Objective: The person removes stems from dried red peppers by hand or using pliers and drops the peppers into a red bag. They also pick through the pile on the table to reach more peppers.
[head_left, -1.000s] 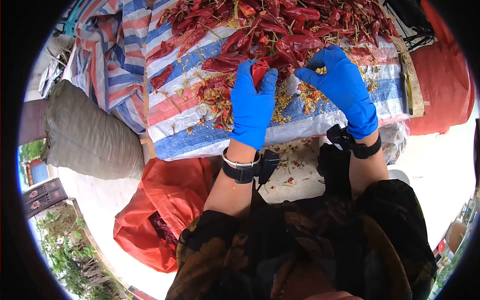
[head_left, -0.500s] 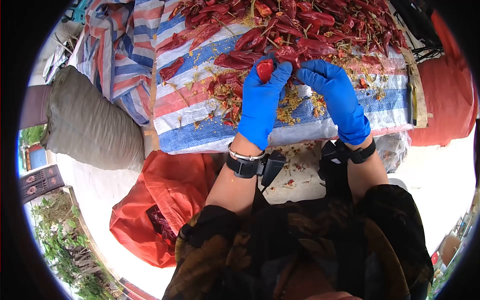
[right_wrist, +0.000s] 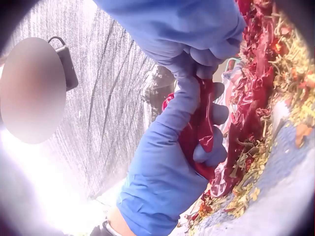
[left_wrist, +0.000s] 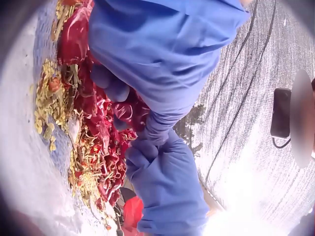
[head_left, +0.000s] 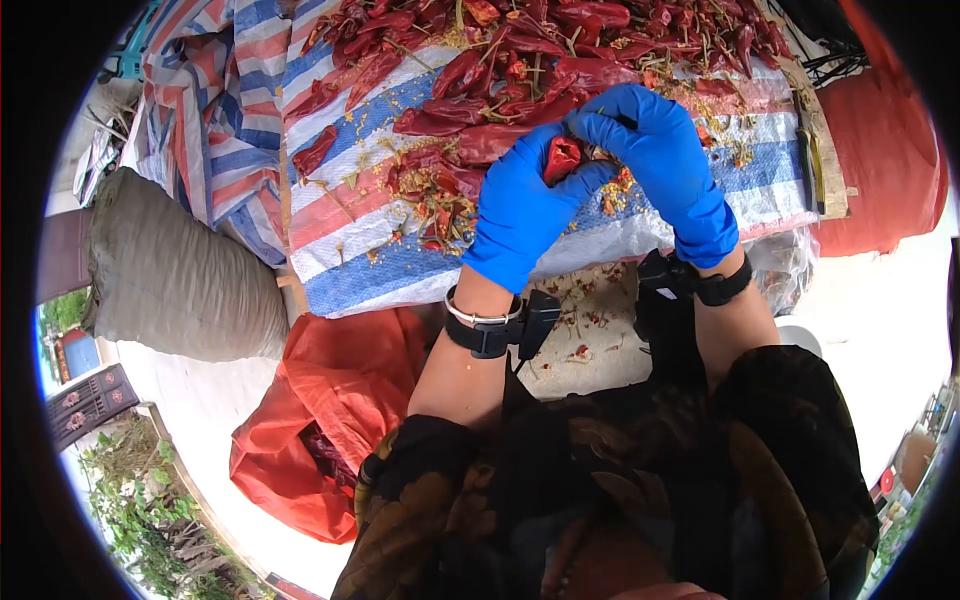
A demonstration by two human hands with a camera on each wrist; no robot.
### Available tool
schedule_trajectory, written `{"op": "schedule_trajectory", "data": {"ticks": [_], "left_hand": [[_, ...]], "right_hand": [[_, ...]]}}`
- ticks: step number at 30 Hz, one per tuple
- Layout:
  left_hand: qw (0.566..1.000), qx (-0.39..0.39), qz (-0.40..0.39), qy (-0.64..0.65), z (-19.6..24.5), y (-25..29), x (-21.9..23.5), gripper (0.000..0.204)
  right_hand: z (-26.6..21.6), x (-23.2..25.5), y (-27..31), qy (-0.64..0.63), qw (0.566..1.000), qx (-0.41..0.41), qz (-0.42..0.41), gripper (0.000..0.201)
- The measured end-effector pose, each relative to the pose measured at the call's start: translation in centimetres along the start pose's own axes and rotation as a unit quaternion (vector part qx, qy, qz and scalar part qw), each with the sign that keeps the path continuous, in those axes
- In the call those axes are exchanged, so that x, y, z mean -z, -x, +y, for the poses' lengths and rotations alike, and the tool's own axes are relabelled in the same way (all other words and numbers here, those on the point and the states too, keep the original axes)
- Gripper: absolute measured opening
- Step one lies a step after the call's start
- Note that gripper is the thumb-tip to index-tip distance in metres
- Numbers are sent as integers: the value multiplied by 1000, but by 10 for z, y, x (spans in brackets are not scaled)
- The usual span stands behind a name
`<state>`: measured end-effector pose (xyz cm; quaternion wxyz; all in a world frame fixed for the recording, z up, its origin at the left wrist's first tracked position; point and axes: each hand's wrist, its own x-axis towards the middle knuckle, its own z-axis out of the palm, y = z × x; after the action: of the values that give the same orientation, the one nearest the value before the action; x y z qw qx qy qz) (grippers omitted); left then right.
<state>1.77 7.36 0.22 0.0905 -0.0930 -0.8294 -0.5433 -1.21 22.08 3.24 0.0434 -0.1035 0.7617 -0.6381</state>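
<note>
One red chilli (right_wrist: 205, 118) was found gripped at one o'clock by the left hand (head_left: 525, 205), its end apparently pinched by the right hand (head_left: 662, 150), newly brought closer, so two-handed working was indicated.

Quantities: one left hand (head_left: 522, 208), one right hand (head_left: 662, 160), two black wrist straps (head_left: 482, 339), one bracelet (head_left: 482, 319), one grey sack (head_left: 185, 270), two red bags (head_left: 335, 390). The red chillies (head_left: 597, 73) overlap; exact count indeterminable.
</note>
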Motion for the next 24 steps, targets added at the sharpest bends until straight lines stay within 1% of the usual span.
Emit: {"op": "schedule_trajectory", "data": {"ticks": [1,2,3,4,5,6,7,8,9,10,11,12,13,14,15,16,17,18,19,20,21,22,23,24], "left_hand": [[999,31,-6,30,-2,1,-1,28],[996,62,-13,60,-5,2,-2,30],[996,63,-12,59,-9,4,-1,30],[999,-36,30,0,-11,4,0,31],[987,-134,72,-59,-12,5,1,32],[987,-134,72,-59,-12,6,1,32],[980,-165,74,-86,-6,7,2,30],[972,-194,76,-112,-2,7,3,27],[971,-196,75,-112,-5,7,0,27],[978,-180,102,-26,-7,4,-5,23],[976,-163,130,61,-9,3,-8,18],[976,-164,131,61,-10,3,-7,18],[972,-65,149,168,-2,-2,-1,16],[947,36,164,273,7,-5,6,14],[917,80,194,340,12,-7,11,11],[916,79,195,341,11,-8,17,11],[919,86,192,332,10,-8,22,12],[923,94,190,322,9,-8,25,12],[933,96,168,303,10,-8,26,14],[933,97,171,303,10,-7,25,14],[937,102,143,302,10,-6,22,15],[941,106,116,300,10,-5,20,17],[951,109,104,268,13,-4,20,22],[951,110,105,268,13,-4,18,22]], "right_hand": [[2,-2,0,0,1000,0,-1,14],[5,-4,1,-70,998,4,-8,15],[6,-6,2,-138,990,7,-16,17],[3,-8,3,-139,990,7,-17,17],[-1,-10,6,-314,947,-63,-10,18],[-4,-11,7,-478,868,-131,-3,19],[-1,-9,7,-479,868,-130,-3,19],[6,-4,7,-549,817,-174,-30,20],[9,-1,6,-614,757,-215,-57,22],[9,0,4,-615,757,-214,-56,22],[7,1,2,-510,843,-157,-65,20],[5,2,0,-393,912,-97,-73,20],[1,5,0,-392,912,-94,-73,20],[-4,9,1,-207,970,-46,-119,20],[-9,13,3,-14,987,2,-160,21],[-14,15,7,-12,987,3,-160,21],[-20,16,11,51,963,-16,-265,22],[-26,17,13,113,923,-35,-367,25],[-33,18,14,135,901,-75,-406,30],[-29,16,14,135,899,-76,-409,30],[-20,13,14,165,926,24,-339,29],[-18,9,13,190,938,124,-263,29],[-21,7,13,198,952,112,-205,31],[-21,5,12,197,952,112,-207,31]]}}
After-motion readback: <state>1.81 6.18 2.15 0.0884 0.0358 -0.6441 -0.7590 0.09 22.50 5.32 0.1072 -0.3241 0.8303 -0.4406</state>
